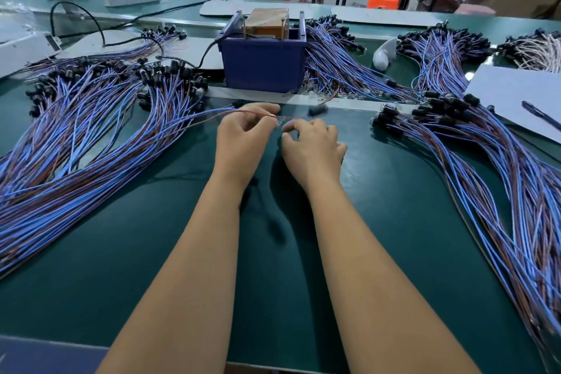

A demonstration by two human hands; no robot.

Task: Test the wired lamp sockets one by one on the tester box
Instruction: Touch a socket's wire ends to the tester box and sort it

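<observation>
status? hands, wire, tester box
Left hand pinching one blue-brown wire; right hand closed at its end, contents hidden. Tester box just beyond, untouched. Loose black socket on the mat between.

Left hand [243, 133], right hand [312, 146]: pinching grips

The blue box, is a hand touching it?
No, both the left hand and right hand are down near the mat, apart from the blue box.
</observation>
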